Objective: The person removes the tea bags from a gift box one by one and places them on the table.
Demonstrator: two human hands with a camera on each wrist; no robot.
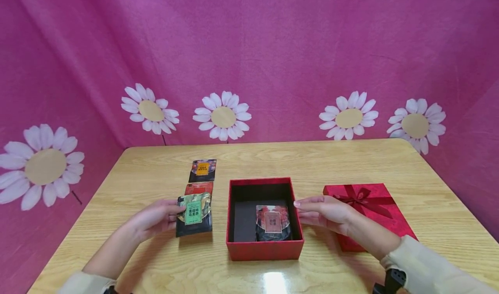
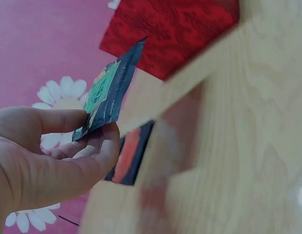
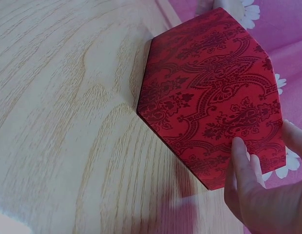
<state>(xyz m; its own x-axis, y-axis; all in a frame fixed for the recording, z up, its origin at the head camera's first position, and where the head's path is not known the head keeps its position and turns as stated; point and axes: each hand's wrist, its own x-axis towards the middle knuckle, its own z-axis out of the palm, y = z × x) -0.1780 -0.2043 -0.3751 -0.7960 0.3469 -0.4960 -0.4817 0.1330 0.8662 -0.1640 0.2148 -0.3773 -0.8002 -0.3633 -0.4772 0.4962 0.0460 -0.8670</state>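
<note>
My left hand (image 1: 157,219) pinches a tea packet with a green label (image 1: 193,214) by its left edge, thumb in front and fingers behind. In the left wrist view this packet (image 2: 108,92) is tilted above the wooden table. An open red box (image 1: 265,250) with a dark inside stands to its right. Inside it, at the right, lies a tea packet with a reddish label (image 1: 273,223). My right hand (image 1: 325,211) rests against the box's right side; in the right wrist view straight fingers (image 3: 244,168) touch the patterned wall, with the thumb at the rim.
Behind the held packet lie a red-labelled packet (image 1: 199,188), partly covered in the head view, and an orange-labelled one (image 1: 202,170). A red lid with a dark ribbon bow (image 1: 374,203) lies at the right, partly behind my right forearm. A pink flowered curtain (image 1: 273,60) hangs behind the table.
</note>
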